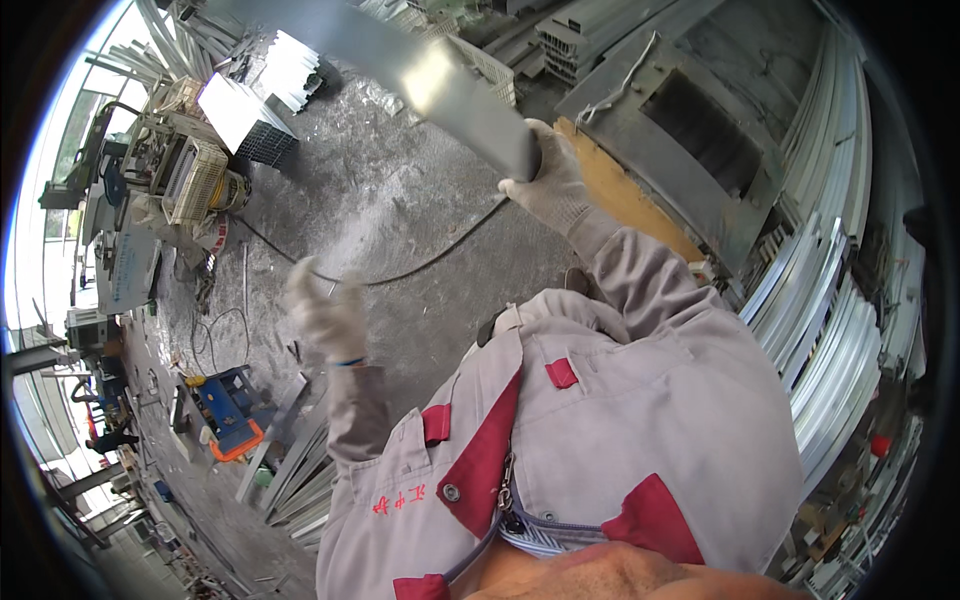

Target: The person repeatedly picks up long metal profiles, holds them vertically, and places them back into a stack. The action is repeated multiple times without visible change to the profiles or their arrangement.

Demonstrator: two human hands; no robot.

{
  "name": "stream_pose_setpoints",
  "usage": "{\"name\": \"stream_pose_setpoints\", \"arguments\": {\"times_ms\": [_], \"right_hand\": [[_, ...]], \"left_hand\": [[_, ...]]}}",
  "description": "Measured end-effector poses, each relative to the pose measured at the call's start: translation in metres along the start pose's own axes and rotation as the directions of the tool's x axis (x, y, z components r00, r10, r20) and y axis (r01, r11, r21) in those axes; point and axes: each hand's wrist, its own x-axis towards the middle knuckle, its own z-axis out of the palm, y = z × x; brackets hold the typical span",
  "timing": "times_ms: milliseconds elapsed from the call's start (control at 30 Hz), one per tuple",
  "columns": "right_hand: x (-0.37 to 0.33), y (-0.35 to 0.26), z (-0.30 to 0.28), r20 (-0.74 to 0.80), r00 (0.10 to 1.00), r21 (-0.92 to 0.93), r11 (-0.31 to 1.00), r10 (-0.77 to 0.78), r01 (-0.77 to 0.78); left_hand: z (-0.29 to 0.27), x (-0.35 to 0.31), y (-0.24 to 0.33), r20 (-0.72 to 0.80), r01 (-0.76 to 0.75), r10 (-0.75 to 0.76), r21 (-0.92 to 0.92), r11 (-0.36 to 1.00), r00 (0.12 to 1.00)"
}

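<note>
My right hand, in a pale work glove, is closed around the near end of a long grey metal profile. The bar slants up and left from that hand and runs out of the top of the view, with a bright reflection on its face. Over the floor at the left, my left hand, also gloved, is raised and holds nothing. Its fingers are apart, a little smeared by motion, and it does not touch the bar.
A dark cable curves across the concrete floor. Metal profiles lie stacked at the right, beside a grey machine table. A cream crate and bundled profiles stand at upper left; a blue and orange tool box sits lower left.
</note>
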Motion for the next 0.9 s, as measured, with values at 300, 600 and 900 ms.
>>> {"name": "stream_pose_setpoints", "arguments": {"times_ms": [300,600,900], "right_hand": [[0.018,0.033,0.014,0.225,0.537,0.643,0.29,0.813,-0.709],[-0.04,0.125,0.002,0.033,0.242,0.422,0.206,0.97,-0.883],[-0.04,0.161,-0.044,-0.3,0.447,-0.094,0.441,0.842,-0.893]], "left_hand": [[0.109,-0.09,0.138,0.736,0.611,-0.366,-0.081,0.787,0.569],[0.14,-0.104,0.161,0.945,0.331,-0.219,0.132,0.935,0.242],[0.208,-0.092,0.208,0.992,0.849,0.125,-0.04,0.526,-0.031]]}}
